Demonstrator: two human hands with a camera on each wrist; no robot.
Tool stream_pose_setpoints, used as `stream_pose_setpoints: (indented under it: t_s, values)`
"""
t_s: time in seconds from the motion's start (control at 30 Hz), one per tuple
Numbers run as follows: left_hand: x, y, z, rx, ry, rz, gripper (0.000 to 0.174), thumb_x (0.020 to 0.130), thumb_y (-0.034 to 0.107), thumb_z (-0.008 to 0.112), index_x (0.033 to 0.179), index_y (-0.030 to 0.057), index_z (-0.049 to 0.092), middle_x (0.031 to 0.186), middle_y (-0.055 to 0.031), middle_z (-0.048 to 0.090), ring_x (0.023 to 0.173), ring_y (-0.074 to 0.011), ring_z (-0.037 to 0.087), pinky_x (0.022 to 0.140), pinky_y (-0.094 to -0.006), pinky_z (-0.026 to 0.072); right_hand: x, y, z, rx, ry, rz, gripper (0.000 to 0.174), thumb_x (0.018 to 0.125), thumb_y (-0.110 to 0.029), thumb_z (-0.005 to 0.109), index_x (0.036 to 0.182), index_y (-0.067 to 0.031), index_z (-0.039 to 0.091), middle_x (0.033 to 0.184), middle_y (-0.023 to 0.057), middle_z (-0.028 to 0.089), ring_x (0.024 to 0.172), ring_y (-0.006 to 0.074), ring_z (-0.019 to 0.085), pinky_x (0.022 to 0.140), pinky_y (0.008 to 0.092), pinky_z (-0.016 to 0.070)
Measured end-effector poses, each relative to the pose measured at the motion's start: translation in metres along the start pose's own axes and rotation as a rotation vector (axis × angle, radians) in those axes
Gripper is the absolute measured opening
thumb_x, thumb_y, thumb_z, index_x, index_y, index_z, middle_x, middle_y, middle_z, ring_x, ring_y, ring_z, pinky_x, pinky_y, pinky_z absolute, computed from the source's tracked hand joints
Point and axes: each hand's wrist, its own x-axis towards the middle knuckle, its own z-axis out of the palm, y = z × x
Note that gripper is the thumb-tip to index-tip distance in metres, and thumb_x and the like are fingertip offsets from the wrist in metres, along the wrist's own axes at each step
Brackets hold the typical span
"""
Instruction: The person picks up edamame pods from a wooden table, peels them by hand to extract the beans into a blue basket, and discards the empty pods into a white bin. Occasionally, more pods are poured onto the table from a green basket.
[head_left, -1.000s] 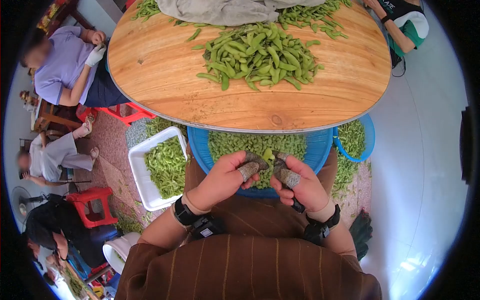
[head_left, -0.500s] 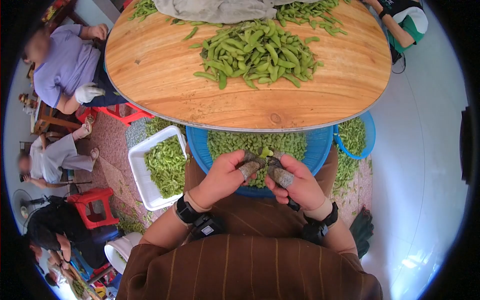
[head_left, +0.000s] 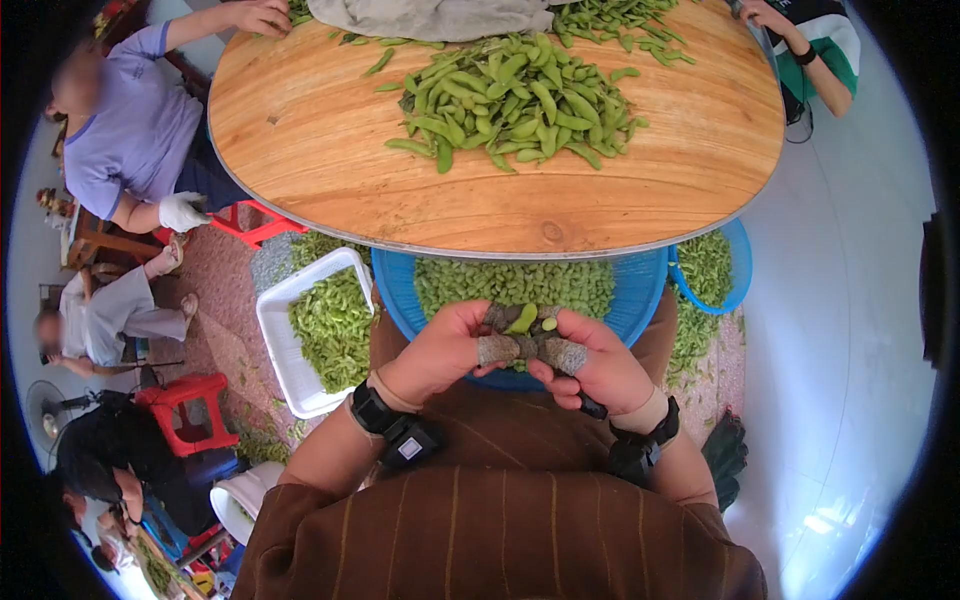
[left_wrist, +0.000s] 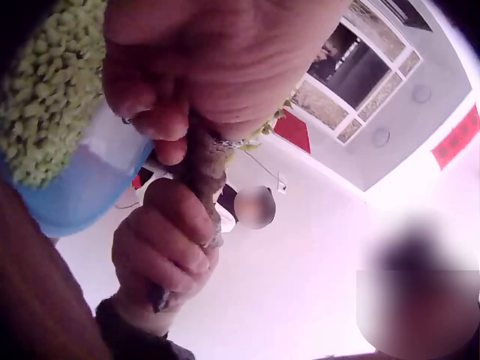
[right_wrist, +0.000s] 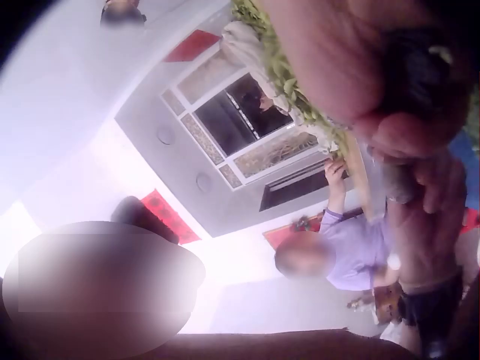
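Both hands meet above a blue basin [head_left: 395, 312] of shelled green beans [head_left: 515, 285]. The left hand [head_left: 440, 350], its thumb and forefinger wrapped in grey covering, pinches a green pod [head_left: 522, 319]. Close beside it the right hand [head_left: 597, 362], with similar wraps, has a small pale green bean [head_left: 549, 324] at its fingertips. A dark object [head_left: 592, 407] shows under the right hand's curled fingers. In the left wrist view the thumbs touch, and the pod is hidden there.
A round wooden table [head_left: 330, 160] holds a pile of pods [head_left: 520, 100] and a grey cloth [head_left: 430, 18]. A white tray [head_left: 285, 350] stands left, a blue basket [head_left: 742, 262] right. Several people sit around, one in purple [head_left: 140, 130].
The thumbs have come together, and the pod now lies tilted at the left fingertips with a bean beside it. The person in purple has reached an arm onto the table.
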Motion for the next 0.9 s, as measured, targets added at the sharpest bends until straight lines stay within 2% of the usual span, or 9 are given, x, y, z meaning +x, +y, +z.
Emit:
stream_pose_setpoints:
  t_s: [0.17,0.23,0.33,0.47,0.53,0.63,0.77,0.83,0.9]
  values:
    - [0.000,0.007,0.003,0.668,0.094,0.207,0.012,0.087,0.013,0.059,0.087,0.0006,0.057,0.070,-0.0057,0.059,0.056,-0.0153,0.054,0.051,-0.0283,0.0429,0.002,0.001,0.001,0.088,0.062,-0.002,0.011,0.095,-0.011,0.043,0.104,-0.0099,0.050,0.076,0.0006,0.052,0.053,0.0059,0.041,0.044,0.0209,0.0363]
    - [0.004,0.002,0.000,1.265,0.179,0.669,0.011,0.085,0.009,0.057,0.079,0.0002,0.054,0.070,-0.0149,0.059,0.056,-0.0312,0.057,0.053,-0.0368,0.0455,0.005,0.005,0.000,0.106,0.082,-0.023,0.011,0.094,-0.010,0.043,0.102,-0.0098,0.051,0.075,0.0005,0.053,0.053,0.0060,0.042,0.045,0.0208,0.0364]
    - [0.007,-0.001,0.006,1.274,0.266,0.667,0.009,0.083,0.007,0.056,0.077,0.0005,0.052,0.073,-0.0234,0.057,0.060,-0.0440,0.054,0.055,-0.0431,0.0459,0.008,0.011,0.001,0.080,0.119,-0.066,0.010,0.094,-0.009,0.044,0.101,-0.0098,0.051,0.076,0.0002,0.052,0.053,0.0060,0.042,0.045,0.0207,0.0364]
    - [0.004,0.004,0.009,0.983,0.233,0.446,0.011,0.086,0.010,0.055,0.080,0.0013,0.052,0.067,-0.0164,0.057,0.053,-0.0313,0.055,0.051,-0.0361,0.0443,0.005,0.008,0.002,0.170,0.097,-0.085,0.011,0.093,-0.009,0.044,0.102,-0.0100,0.051,0.076,0.0001,0.053,0.053,0.0058,0.043,0.045,0.0210,0.0364]
    - [-0.002,0.015,0.013,0.243,0.146,-0.004,0.011,0.088,0.011,0.053,0.080,0.0034,0.054,0.065,-0.0069,0.056,0.051,-0.0156,0.051,0.048,-0.0277,0.0404,0.002,0.008,-0.002,0.245,0.044,-0.079,0.012,0.093,-0.009,0.044,0.103,-0.0102,0.051,0.076,0.0002,0.053,0.053,0.0058,0.043,0.044,0.0213,0.0366]
    - [-0.001,0.005,0.004,-0.017,0.024,-0.065,0.012,0.090,0.012,0.052,0.079,0.0059,0.056,0.067,-0.0001,0.054,0.054,-0.0051,0.045,0.047,-0.0212,0.0357,0.002,0.012,-0.014,0.361,0.021,0.007,0.014,0.095,-0.016,0.047,0.106,-0.0101,0.052,0.074,-0.0003,0.051,0.050,0.0033,0.038,0.043,0.0182,0.0335]
    - [0.001,0.000,-0.002,0.447,0.075,0.006,0.009,0.086,0.009,0.053,0.080,0.0032,0.056,0.065,-0.0054,0.056,0.054,-0.0119,0.049,0.048,-0.0272,0.0395,0.017,0.027,-0.032,-0.271,0.314,-0.056,0.015,0.088,-0.014,0.055,0.100,-0.0052,0.052,0.068,0.0034,0.055,0.052,0.0124,0.051,0.046,0.0269,0.0412]
    - [0.006,-0.008,-0.004,0.835,0.135,0.220,0.009,0.085,0.004,0.050,0.079,0.0018,0.056,0.067,-0.0057,0.055,0.057,-0.0143,0.050,0.053,-0.0285,0.0406,0.021,0.032,-0.031,-1.128,0.613,-0.621,0.022,0.081,-0.015,0.063,0.094,-0.0015,0.051,0.066,0.0131,0.056,0.057,0.0286,0.058,0.050,0.0368,0.0446]
    - [0.008,-0.010,-0.002,0.931,0.147,0.258,0.006,0.084,0.004,0.052,0.081,0.0009,0.056,0.067,-0.0083,0.056,0.059,-0.0173,0.052,0.055,-0.0308,0.0423,0.016,0.020,-0.019,-1.085,0.563,-0.591,0.023,0.077,-0.014,0.065,0.090,-0.0006,0.050,0.068,0.0171,0.056,0.061,0.0349,0.058,0.053,0.0406,0.0453]
